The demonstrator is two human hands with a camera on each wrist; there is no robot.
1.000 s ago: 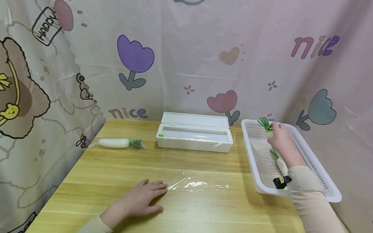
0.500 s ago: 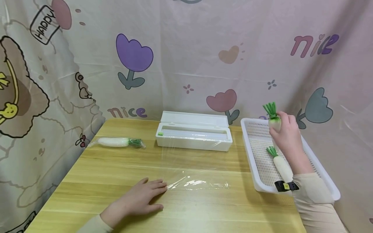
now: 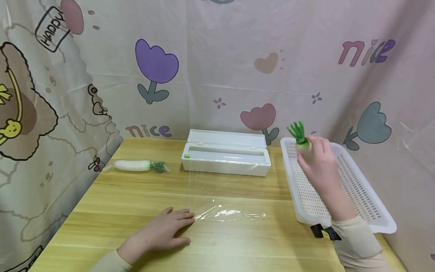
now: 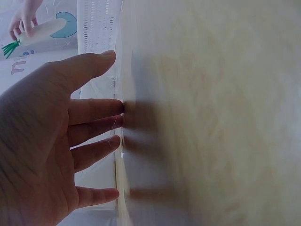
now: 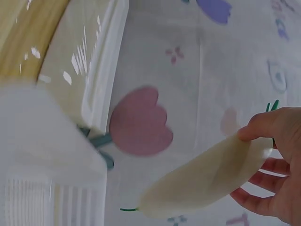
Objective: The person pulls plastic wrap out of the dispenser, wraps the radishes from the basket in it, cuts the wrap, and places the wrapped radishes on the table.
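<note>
My right hand (image 3: pixel 321 162) grips a white radish (image 5: pixel 202 181) near its green leafy top, raised over the left side of the white basket (image 3: pixel 291 189). The radish's body is mostly behind the hand in the head view; the right wrist view shows its full length. My left hand (image 3: pixel 163 231) rests on the table with fingers spread, fingertips at the near left corner of a sheet of clear cling film (image 3: pixel 227 207). That sheet runs out from a white cling film box (image 3: pixel 225 168) with its lid up.
A radish wrapped in film (image 3: pixel 132 165) lies at the back left of the wooden table (image 3: pixel 119 211). A printed cloth (image 3: pixel 217 75) hangs behind and beside the table. The right forearm covers part of the basket.
My right hand has lifted the radish from the basket and moved it left. The other radish in the basket is now hidden behind the arm. My left hand stays in place.
</note>
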